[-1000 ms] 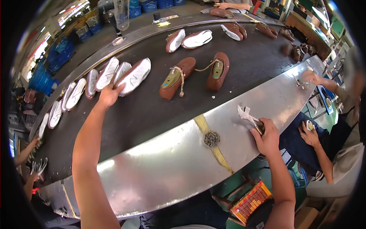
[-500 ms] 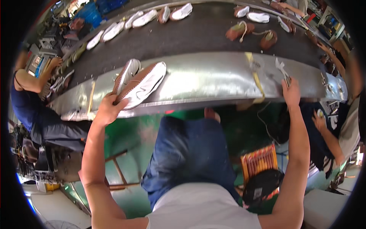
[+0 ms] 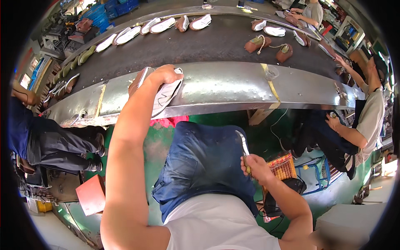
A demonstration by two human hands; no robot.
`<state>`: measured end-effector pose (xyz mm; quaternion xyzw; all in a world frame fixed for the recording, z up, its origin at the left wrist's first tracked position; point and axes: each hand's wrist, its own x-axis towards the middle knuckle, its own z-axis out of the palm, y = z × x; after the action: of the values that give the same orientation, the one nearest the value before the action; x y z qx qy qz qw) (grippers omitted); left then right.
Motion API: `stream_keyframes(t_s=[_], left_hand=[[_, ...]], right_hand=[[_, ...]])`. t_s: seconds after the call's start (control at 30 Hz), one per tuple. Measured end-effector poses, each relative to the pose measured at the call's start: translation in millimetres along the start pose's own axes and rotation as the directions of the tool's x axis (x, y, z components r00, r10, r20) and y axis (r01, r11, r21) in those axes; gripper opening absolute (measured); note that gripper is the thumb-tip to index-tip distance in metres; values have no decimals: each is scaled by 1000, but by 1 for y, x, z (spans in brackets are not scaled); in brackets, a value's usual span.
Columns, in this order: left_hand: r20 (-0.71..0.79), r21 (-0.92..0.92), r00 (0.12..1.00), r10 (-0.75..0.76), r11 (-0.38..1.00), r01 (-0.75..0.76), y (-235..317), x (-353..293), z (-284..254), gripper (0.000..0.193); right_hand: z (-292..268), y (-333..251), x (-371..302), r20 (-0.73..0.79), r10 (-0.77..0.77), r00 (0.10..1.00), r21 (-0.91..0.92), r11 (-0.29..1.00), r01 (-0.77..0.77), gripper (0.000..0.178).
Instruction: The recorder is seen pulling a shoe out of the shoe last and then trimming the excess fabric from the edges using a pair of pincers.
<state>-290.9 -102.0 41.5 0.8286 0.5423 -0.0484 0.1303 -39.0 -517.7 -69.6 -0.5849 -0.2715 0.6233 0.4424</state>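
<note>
My left hand (image 3: 166, 75) is closed over the upper end of a brown shoe with a white underside (image 3: 166, 96). This shoe leans on the metal ledge, underside toward me. Just left of it, partly covered by my forearm, another brown shoe (image 3: 137, 79) shows. Over my right thigh, my right hand (image 3: 257, 167) grips a hand tool with a curved silver end (image 3: 242, 141) and a yellowish handle. The tool's curved end points up and away from me. My fingers hide much of the handle, so its exact kind is unclear.
A dark conveyor belt (image 3: 200, 43) carries several shoes along its far side. The shiny metal ledge (image 3: 225, 83) runs along its near side. A slatted stool (image 3: 284, 166) stands by my right arm, a red box (image 3: 91, 195) at lower left. People work on both sides.
My left hand has shifted from the shoe's near end to its upper end. My right hand has come back from the ledge to above my thigh, bringing the silver tool along.
</note>
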Motion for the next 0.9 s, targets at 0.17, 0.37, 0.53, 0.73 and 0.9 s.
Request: stream_keyframes(t_s=[0.17, 0.37, 0.53, 0.73, 0.9], left_hand=[[-167, -637, 980, 105, 748, -188, 22, -50, 8, 56], [-276, -919, 947, 164, 243, -310, 92, -178, 136, 65], [7, -998, 901, 434, 65, -23, 71, -200, 213, 72], [35, -999, 880, 474, -2, 41, 70, -200, 209, 74], [-196, -914, 901, 388, 260, -311, 80, -197, 228, 45]], right_hand=[[11, 5, 10, 13, -173, 985, -297, 940, 169, 31], [59, -27, 52, 73, -491, 868, -459, 756, 466, 64], [43, -11, 68, 228, -233, 945, -544, 775, 322, 57], [58, -17, 67, 185, -324, 928, -605, 707, 367, 41], [61, -52, 76, 492, -594, 636, -597, 301, 744, 41]])
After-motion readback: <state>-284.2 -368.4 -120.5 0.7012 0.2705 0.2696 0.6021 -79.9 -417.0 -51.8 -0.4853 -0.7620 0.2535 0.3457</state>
